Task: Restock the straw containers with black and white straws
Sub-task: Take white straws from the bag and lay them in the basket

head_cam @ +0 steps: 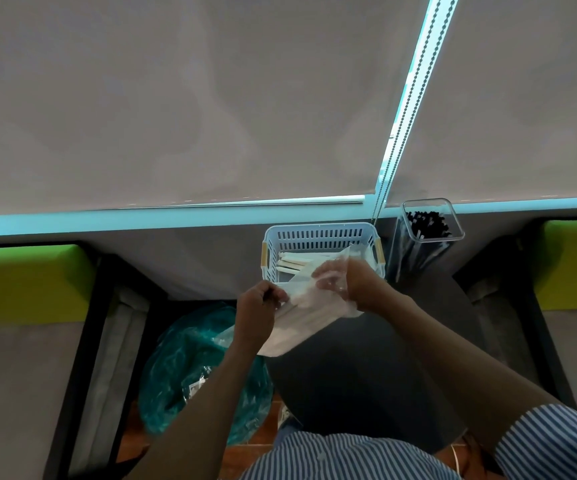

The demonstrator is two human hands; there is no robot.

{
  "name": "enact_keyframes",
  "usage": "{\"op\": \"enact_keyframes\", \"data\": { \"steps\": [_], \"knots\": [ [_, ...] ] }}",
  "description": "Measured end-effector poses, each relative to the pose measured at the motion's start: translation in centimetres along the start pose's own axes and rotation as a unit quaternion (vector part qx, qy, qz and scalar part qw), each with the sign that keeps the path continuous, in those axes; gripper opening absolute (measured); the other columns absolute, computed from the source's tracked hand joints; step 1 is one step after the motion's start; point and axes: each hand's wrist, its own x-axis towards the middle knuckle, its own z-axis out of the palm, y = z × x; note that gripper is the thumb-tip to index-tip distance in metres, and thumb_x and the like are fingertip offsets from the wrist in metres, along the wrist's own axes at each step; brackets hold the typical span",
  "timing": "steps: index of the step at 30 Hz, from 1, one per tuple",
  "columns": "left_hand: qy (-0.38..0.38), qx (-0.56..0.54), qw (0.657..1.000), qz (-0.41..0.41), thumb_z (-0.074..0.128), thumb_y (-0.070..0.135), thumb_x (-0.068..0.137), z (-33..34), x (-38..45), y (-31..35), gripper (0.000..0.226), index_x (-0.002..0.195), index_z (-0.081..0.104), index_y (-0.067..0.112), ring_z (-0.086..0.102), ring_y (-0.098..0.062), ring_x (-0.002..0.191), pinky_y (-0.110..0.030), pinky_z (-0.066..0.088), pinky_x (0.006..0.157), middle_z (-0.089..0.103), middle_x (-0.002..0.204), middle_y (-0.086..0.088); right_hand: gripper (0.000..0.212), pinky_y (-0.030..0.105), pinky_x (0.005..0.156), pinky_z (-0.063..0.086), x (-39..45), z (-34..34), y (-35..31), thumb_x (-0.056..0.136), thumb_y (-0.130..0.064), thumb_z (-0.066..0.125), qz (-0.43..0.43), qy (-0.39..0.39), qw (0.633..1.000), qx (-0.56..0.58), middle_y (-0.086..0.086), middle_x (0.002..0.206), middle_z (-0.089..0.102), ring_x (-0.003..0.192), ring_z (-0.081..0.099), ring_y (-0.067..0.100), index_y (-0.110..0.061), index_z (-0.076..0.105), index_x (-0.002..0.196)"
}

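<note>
Overhead, grey roller blinds [210, 98]; below, dark round table [366, 375], both hands [257, 306] [363, 285] pinching a clear straw packet [300, 317].

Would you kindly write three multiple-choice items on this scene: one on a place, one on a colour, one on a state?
1. Where is the clear container relative to the basket?
A. To its right
B. To its left
C. Inside it

2. What colour are the straws in the clear container?
A. White
B. Black
C. Green

3. What are both hands doing?
A. Resting idle
B. Lifting the basket
C. Gripping the packet

Answers: 1 A, it stands beside the basket's right handle. 2 B, the straw ends look dark. 3 C, left hand and right hand hold its ends.
</note>
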Motion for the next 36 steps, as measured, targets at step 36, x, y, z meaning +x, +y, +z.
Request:
{"op": "enact_keyframes", "data": {
  "steps": [36],
  "knots": [
    [0.065,-0.125,0.986,-0.088,0.042,-0.023,0.083,-1.0,0.0,-1.2,0.043,0.064,0.061,0.010,0.055,-0.005,0.058,-0.018,0.048,0.060,0.068,0.064,0.000,0.023,0.002,0.072,0.045,1.4,-1.3,-1.6,0.090,0.000,0.067,0.010,0.133,0.988,0.079,-0.007,0.102,0.064,0.085,0.060,-0.002,-0.013,0.067,0.109]
  ]
}}
